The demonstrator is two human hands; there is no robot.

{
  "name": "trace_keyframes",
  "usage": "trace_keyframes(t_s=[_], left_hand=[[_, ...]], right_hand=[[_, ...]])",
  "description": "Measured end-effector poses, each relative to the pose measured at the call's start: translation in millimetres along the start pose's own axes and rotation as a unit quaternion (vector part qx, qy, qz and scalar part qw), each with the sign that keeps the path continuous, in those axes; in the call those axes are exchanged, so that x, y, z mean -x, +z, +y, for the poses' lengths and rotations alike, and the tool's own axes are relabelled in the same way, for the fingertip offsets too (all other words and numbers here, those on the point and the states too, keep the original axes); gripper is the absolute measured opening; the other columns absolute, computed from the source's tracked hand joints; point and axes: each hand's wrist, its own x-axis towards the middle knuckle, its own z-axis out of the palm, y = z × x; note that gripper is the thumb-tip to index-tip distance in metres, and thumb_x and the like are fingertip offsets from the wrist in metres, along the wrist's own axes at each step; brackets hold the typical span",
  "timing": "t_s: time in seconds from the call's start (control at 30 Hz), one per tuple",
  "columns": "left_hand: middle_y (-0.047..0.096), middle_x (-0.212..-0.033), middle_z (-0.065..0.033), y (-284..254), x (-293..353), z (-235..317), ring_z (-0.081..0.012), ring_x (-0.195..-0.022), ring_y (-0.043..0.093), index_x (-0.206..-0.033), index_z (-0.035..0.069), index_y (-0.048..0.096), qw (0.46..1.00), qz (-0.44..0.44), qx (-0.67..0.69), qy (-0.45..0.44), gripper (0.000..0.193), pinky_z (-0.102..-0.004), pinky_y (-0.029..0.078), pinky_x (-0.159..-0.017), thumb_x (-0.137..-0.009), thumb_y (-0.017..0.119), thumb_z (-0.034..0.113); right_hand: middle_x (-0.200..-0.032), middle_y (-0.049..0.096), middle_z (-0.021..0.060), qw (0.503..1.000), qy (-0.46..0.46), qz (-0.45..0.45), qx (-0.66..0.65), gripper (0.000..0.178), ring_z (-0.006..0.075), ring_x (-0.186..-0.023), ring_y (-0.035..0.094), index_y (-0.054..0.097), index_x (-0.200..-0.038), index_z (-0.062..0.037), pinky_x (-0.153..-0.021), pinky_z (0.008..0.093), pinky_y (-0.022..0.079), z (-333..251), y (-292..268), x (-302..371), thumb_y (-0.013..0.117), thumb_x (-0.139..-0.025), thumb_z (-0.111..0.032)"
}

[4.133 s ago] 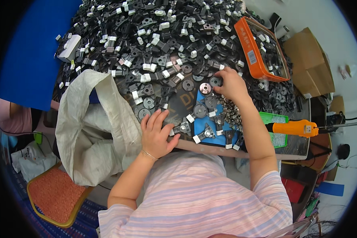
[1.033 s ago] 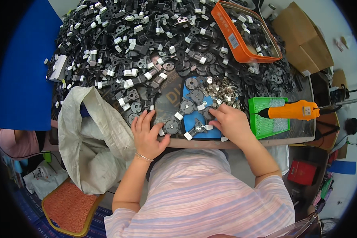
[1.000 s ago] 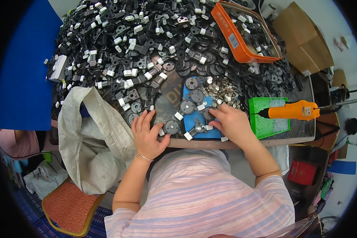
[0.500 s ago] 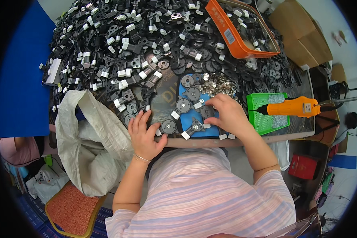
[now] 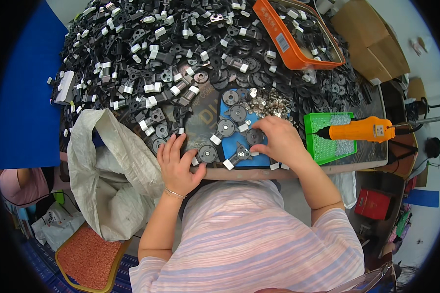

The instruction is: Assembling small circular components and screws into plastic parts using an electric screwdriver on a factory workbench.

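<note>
My right hand (image 5: 282,141) curves over a blue mat (image 5: 252,161), its thumb and forefinger on either side of a black round disc (image 5: 254,136). My left hand (image 5: 177,166) rests at the table's front edge with its fingers apart. Beside its thumb lies an assembled part with a black wheel (image 5: 208,154). More black wheel parts with white ends stand on the mat: one with its wheel (image 5: 225,127) facing up, and a bracket (image 5: 240,154) without a wheel near the front. Small silver washers (image 5: 274,103) are heaped at the mat's far right.
Black brackets with white tips (image 5: 132,58) form a big pile across the back left. An orange bin (image 5: 291,61) stands behind. At right, an orange electric screwdriver (image 5: 359,130) lies over a green tray (image 5: 322,158). A whitish sack (image 5: 98,161) hangs at the front left.
The whole view has shifted very slightly. Both hands and the parts near them stay practically where they were.
</note>
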Motion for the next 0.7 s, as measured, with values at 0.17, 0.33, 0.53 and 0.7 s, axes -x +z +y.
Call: trace_keyframes(t_s=[0.17,0.33,0.53,0.7], left_hand=[[0.051,-0.126,-0.0117,0,0,0,-0.0315,-0.124,0.04,-0.084,0.012,0.065,1.0,0.0,0.0,0.0,0.027,-0.0457,0.023,-0.104,-0.062,0.068,0.028],[0.052,-0.126,-0.0115,0,0,0,-0.0314,-0.123,0.04,-0.084,0.012,0.065,1.0,0.002,-0.001,0.003,0.027,-0.0458,0.023,-0.104,-0.062,0.068,0.028],[0.052,-0.125,-0.0114,0,-1,1,-0.0314,-0.123,0.04,-0.084,0.012,0.065,1.0,-0.001,-0.003,-0.001,0.028,-0.0464,0.024,-0.103,-0.062,0.068,0.028],[0.052,-0.124,-0.012,0,-2,1,-0.0317,-0.123,0.04,-0.084,0.012,0.065,1.0,-0.002,-0.004,0.001,0.028,-0.0467,0.024,-0.103,-0.061,0.068,0.027]], right_hand=[[-0.092,0.06,0.0078,1.0,-0.001,0.004,-0.003,0.046,0.0282,-0.092,0.058,0.062,-0.097,-0.0091,-0.079,0.038,0.046,1,1,1,0.081,-0.061,-0.028],[-0.092,0.06,0.0074,1.0,-0.008,-0.011,0.009,0.046,0.0286,-0.092,0.058,0.062,-0.097,-0.0091,-0.079,0.0383,0.046,4,-1,0,0.081,-0.059,-0.027],[-0.094,0.06,0.0095,1.0,-0.024,-0.01,0.007,0.045,0.0283,-0.087,0.059,0.062,-0.1,-0.0084,-0.077,0.0377,0.047,5,-6,-1,0.08,-0.062,-0.023],[-0.091,0.061,0.0113,0.995,0.061,0.036,-0.071,0.034,0.0245,-0.079,0.061,0.064,-0.098,-0.0055,-0.069,0.0356,0.049,28,-23,-20,0.075,-0.069,-0.017]])
